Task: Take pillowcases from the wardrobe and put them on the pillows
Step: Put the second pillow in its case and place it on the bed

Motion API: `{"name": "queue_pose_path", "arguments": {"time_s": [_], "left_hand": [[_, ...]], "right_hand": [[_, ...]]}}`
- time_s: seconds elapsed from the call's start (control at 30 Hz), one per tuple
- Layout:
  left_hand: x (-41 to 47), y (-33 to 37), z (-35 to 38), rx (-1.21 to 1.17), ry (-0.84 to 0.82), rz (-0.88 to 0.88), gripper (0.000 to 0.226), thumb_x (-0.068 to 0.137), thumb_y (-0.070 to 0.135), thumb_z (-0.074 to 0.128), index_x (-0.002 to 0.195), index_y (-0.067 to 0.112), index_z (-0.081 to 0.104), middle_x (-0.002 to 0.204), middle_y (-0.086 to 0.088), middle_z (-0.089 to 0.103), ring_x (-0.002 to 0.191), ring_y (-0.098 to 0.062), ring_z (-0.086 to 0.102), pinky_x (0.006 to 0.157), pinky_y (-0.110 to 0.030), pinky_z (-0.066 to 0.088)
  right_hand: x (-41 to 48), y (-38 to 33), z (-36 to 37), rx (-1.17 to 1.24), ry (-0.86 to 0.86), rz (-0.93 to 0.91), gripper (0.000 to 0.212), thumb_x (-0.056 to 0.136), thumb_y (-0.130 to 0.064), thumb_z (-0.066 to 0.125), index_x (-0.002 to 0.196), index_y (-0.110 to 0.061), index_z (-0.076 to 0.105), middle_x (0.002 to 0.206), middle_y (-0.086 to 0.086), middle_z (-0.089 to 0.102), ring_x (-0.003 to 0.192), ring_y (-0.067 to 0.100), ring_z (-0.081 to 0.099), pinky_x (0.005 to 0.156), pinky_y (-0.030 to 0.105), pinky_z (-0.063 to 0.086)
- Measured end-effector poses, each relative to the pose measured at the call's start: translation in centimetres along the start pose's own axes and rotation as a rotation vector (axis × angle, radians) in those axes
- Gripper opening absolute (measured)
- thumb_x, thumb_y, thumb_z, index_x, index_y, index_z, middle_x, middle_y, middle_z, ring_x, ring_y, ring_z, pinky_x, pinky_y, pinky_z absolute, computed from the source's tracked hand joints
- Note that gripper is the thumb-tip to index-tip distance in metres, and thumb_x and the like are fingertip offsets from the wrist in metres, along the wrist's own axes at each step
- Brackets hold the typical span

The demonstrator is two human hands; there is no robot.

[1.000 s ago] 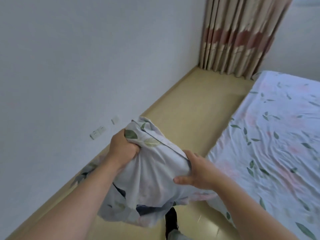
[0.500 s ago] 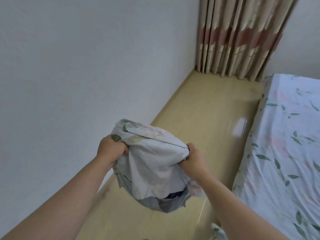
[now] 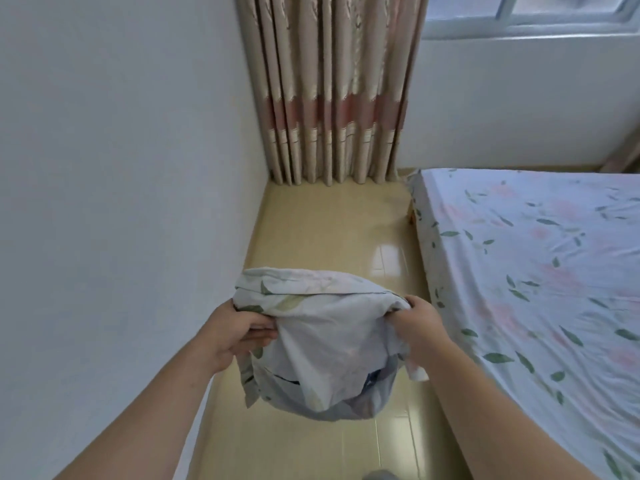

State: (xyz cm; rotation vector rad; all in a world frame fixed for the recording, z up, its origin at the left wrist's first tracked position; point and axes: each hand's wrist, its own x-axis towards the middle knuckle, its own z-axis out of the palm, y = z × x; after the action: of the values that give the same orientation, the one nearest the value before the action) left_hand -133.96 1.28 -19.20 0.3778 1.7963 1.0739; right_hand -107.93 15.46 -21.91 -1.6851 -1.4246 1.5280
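Note:
A pale blue pillowcase with green leaves and faint pink flowers hangs bunched in the air above the floor, between the wall and the bed. My left hand grips its upper left edge. My right hand grips the upper right edge, so the top hem stretches between the two hands. The rest of the cloth sags below in a rounded bundle, with a darker blue patch showing low on the right. No pillow is in view.
A bed with a matching leaf-print sheet fills the right side. A white wall runs along the left. Beige and pink striped curtains hang in the far corner, under a window. Glossy beige floor lies between wall and bed.
The view has swung up and right toward the curtains and window. My hands have moved apart and lifted the pillowcase, stretching its top hem wider between them.

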Motion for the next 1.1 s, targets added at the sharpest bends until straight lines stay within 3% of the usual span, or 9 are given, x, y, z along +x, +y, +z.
{"name": "queue_pose_path", "arguments": {"time_s": [0.13,0.23,0.43,0.53,0.63,0.77,0.83,0.97,1.1], "left_hand": [[9.5,8.4,0.8,-0.009,-0.178,0.047,0.04,0.085,-0.01,0.061,0.122,0.002,0.065,0.108,-0.025,0.074,0.099,-0.039,0.073,0.088,-0.044,0.061],[18.6,14.1,2.3,-0.127,-0.185,0.02,0.046,0.083,-0.004,0.042,0.128,-0.006,0.054,0.119,-0.034,0.065,0.104,-0.049,0.069,0.097,-0.057,0.053],[34.8,23.6,4.7,-0.379,-0.093,-0.11,0.055,0.096,0.057,0.044,0.12,0.014,0.068,0.118,-0.021,0.071,0.11,-0.047,0.066,0.096,-0.066,0.05],[42.1,30.0,5.7,-0.203,-0.065,-0.146,0.027,0.095,0.03,0.062,0.114,0.014,0.072,0.115,-0.02,0.073,0.102,-0.043,0.07,0.076,-0.056,0.061],[49.1,35.9,6.4,-0.093,-0.078,-0.153,0.023,0.092,0.014,0.068,0.114,0.008,0.073,0.108,-0.02,0.075,0.098,-0.039,0.072,0.062,-0.044,0.063],[58.7,42.9,8.3,-0.065,-0.138,-0.136,0.025,0.091,0.014,0.069,0.113,0.006,0.074,0.112,-0.018,0.075,0.107,-0.034,0.07,0.082,-0.045,0.061],[63.7,46.1,9.8,-0.035,-0.191,-0.145,0.027,0.09,0.013,0.068,0.115,0.003,0.073,0.114,-0.018,0.074,0.11,-0.034,0.069,0.093,-0.047,0.058],[74.1,52.8,13.9,0.06,-0.317,-0.195,0.022,0.086,0.003,0.066,0.106,0.0,0.073,0.113,-0.02,0.073,0.087,-0.031,0.071,0.061,-0.037,0.064],[83.1,61.0,19.1,0.135,-0.4,-0.269,0.023,0.088,-0.001,0.059,0.106,-0.006,0.071,0.105,-0.024,0.073,0.089,-0.033,0.071,0.074,-0.04,0.062]], "right_hand": [[7.4,-3.6,1.1,0.348,0.025,0.282,0.036,0.076,0.009,0.049,0.091,-0.009,0.076,0.082,0.011,0.059,0.07,0.024,0.049,0.064,0.033,0.045],[15.8,-5.6,2.3,0.573,0.07,0.376,0.047,0.066,0.014,0.045,0.093,-0.005,0.078,0.094,0.014,0.058,0.082,0.028,0.049,0.086,0.046,0.051],[30.3,-12.9,4.1,0.759,0.08,0.452,0.024,0.086,0.019,0.041,0.094,0.008,0.062,0.091,0.014,0.054,0.079,0.031,0.051,0.079,0.042,0.048],[37.2,-18.5,5.1,0.824,0.031,0.468,0.027,0.073,0.016,0.039,0.089,0.004,0.057,0.085,0.011,0.052,0.07,0.03,0.051,0.073,0.04,0.049],[43.5,-24.2,5.1,0.878,0.023,0.459,0.031,0.066,-0.001,0.056,0.097,0.003,0.061,0.088,0.013,0.061,0.079,0.033,0.058,0.084,0.041,0.05],[53.8,-29.6,5.5,0.924,0.046,0.558,0.054,0.093,-0.05,0.06,0.116,-0.002,0.069,0.115,0.019,0.073,0.106,0.039,0.069,0.098,0.055,0.051],[58.8,-31.8,5.9,0.86,0.039,0.577,0.044,0.093,-0.041,0.064,0.12,-0.007,0.071,0.115,0.018,0.075,0.108,0.039,0.07,0.096,0.058,0.052],[67.8,-36.2,6.3,0.769,0.029,0.59,0.025,0.088,-0.007,0.068,0.112,0.001,0.072,0.103,0.022,0.077,0.104,0.036,0.071,0.088,0.053,0.058],[75.9,-40.6,5.2,0.84,0.157,0.619,0.018,0.091,0.001,0.055,0.1,0.004,0.07,0.078,0.021,0.076,0.09,0.034,0.07,0.061,0.049,0.062]]}}
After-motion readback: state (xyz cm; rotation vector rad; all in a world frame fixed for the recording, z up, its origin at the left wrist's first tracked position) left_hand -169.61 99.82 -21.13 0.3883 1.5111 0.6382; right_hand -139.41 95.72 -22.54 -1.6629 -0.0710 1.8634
